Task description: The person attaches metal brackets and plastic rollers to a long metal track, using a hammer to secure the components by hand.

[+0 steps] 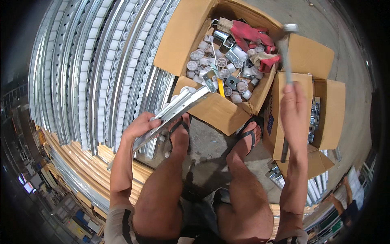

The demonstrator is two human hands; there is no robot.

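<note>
My left hand (140, 125) is closed around a silver metal rail (185, 106). The rail slants up to the right, and its far end, with a small bracket, lies over the near edge of an open cardboard box (174, 44). My right hand (294, 110) grips a hammer (288, 61) by its handle, raised to the right of the rail's end. The metal head is up, slightly blurred, and the dark handle end shows below my hand. Inside the box lie white plastic rollers (221, 62), metal brackets, red-and-beige work gloves (252, 34) and a yellow strip (220, 87).
Many long metal roller tracks (97, 73) lie side by side at left, above tan tubes (85, 166). A second cardboard box (329, 110) with metal parts stands at right. My sandalled feet are on the concrete floor (209, 136). Another person (348, 211) is at lower right.
</note>
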